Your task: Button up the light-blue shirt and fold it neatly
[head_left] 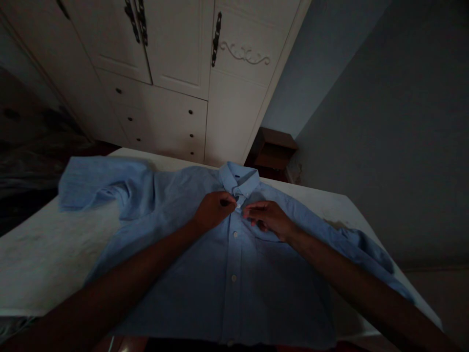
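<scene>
A light blue button-up shirt [198,274] lies front side up, with its collar [245,183] at the far end. Just below the collar, my left hand [216,209] pinches the edge of the front placket beside a white button [238,206]. My right hand [269,219] is on the other side of that button, above the chest pocket. Its fingers are bent and slightly apart, with nothing visible between them. Lower on the placket are another button [235,234] and a third button [233,278], both seated in the cloth.
Under the shirt is a white table [54,259]. One sleeve [106,178] is bent out to the left; the other sleeve [351,249] runs toward the right edge. Behind stand a white wardrobe [176,117] and a small brown cabinet [276,146]. A grey wall [395,146] rises at right.
</scene>
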Available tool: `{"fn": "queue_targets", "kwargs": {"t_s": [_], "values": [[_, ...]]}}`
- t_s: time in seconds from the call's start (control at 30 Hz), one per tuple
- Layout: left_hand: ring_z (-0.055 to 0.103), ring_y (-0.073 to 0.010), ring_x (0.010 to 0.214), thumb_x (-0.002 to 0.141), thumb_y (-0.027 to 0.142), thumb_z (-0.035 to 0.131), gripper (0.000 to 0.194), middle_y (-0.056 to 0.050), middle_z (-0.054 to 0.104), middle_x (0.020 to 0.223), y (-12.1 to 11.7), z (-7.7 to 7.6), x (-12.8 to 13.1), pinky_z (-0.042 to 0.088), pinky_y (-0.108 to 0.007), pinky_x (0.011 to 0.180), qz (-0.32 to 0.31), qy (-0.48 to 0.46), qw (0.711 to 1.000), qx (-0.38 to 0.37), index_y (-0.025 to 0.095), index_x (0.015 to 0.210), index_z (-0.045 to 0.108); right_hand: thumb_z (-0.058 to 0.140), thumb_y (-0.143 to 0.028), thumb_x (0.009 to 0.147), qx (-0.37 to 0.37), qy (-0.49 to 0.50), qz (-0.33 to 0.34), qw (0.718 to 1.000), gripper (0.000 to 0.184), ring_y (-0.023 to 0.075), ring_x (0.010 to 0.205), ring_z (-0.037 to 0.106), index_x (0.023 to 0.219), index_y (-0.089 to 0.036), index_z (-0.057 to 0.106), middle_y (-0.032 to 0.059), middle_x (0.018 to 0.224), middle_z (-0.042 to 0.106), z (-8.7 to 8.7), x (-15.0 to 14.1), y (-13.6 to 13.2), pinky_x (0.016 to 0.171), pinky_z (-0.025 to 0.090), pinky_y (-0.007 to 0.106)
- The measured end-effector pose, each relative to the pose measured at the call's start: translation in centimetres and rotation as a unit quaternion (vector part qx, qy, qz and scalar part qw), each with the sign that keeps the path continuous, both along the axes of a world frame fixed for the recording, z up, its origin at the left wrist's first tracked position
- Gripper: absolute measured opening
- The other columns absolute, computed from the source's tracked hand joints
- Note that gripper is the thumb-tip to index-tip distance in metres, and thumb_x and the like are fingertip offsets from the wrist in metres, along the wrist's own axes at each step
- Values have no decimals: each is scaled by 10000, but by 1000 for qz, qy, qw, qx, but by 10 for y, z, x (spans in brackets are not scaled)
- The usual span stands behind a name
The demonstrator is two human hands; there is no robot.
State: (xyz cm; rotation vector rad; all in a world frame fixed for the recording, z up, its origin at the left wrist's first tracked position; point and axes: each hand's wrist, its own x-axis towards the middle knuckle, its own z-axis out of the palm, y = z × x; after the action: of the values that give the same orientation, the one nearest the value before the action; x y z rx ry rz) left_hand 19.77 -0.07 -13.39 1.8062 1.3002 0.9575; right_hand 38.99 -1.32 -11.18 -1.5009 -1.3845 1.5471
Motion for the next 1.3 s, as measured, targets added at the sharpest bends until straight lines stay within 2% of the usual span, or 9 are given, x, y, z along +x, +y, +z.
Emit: {"fn": "queue_targets", "kwargs": {"t_s": [0.2, 0.37, 0.53, 0.7, 0.8, 0.93, 1.07, 1.17, 1.3], "values": [[682, -143, 706, 739, 207, 614, 98, -1, 732, 735, 1, -2, 0, 515, -233, 697, -13, -30, 999, -14, 178, 732, 707, 739, -279, 629, 15, -19, 1, 1000, 168, 73, 456, 519, 745, -159, 727, 13, 662, 665, -4, -12, 9, 308, 252, 156], [670, -138, 690, 733, 202, 617, 99, -2, 726, 720, 2, -1, -1, 503, -228, 675, -10, -30, 999, -23, 173, 722, 711, 695, -252, 653, 10, -28, -1, 1000, 109, 65, 447, 500, 721, -168, 714, 20, 698, 690, -2, -14, 11, 317, 227, 160], [660, -146, 687, 729, 194, 617, 98, 4, 711, 701, 2, 1, -2, 494, -244, 688, -6, 6, 1000, -14, 171, 713, 711, 697, -242, 633, 13, -36, 18, 999, 110, 69, 465, 489, 709, -165, 714, 7, 639, 661, -1, -10, 13, 343, 233, 160], [649, -160, 765, 742, 194, 631, 92, -17, 713, 765, 3, 1, -4, 482, -270, 754, -19, 60, 997, 43, 178, 730, 721, 714, -266, 651, 31, -49, 31, 998, 119, 77, 461, 489, 713, -164, 706, 12, 640, 662, -5, -9, 16, 357, 232, 177], [640, -165, 765, 743, 217, 652, 81, -18, 703, 765, 4, -2, -5, 487, -283, 745, -36, 83, 995, 42, 186, 708, 719, 717, -315, 709, 80, -85, 53, 992, 149, 78, 429, 490, 703, -168, 693, 1, 617, 646, -10, -10, 18, 395, 305, 204], [632, -205, 865, 727, 247, 698, 78, -43, 692, 847, 5, -8, -5, 496, -340, 839, -11, 116, 990, 77, 186, 774, 715, 709, -332, 770, 233, -182, 70, 953, 169, 119, 534, 579, 686, -190, 672, -1, 650, 663, -17, -10, 22, 537, 420, 247], [556, -278, 1118, 726, 314, 738, 369, -104, 657, 1094, 7, -11, -8, 448, -423, 989, 10, 153, 978, 140, 173, 1063, 683, 683, -377, 823, 333, -224, 107, 910, 210, 144, 635, 610, 713, -200, 655, 1, 690, 677, -22, -4, 24, 602, 439, 258], [504, -286, 1213, 833, 317, 637, 377, -131, 595, 1266, 10, -9, -13, 410, -451, 1028, -10, 191, 963, 189, 171, 1181, 634, 630, -364, 872, 391, -225, 115, 885, 188, 156, 671, 617, 777, -204, 655, 9, 729, 676, -21, 8, 27, 641, 472, 273], [421, -264, 1336, 937, 232, 434, 373, -109, 523, 1405, 15, -7, -20, 372, -469, 1048, -35, 251, 943, 214, 190, 1289, 547, 506, -271, 929, 487, -280, 105, 820, 180, 216, 873, 630, 980, -207, 667, 79, 957, 685, -15, 36, 40, 791, 508, 358]]}}
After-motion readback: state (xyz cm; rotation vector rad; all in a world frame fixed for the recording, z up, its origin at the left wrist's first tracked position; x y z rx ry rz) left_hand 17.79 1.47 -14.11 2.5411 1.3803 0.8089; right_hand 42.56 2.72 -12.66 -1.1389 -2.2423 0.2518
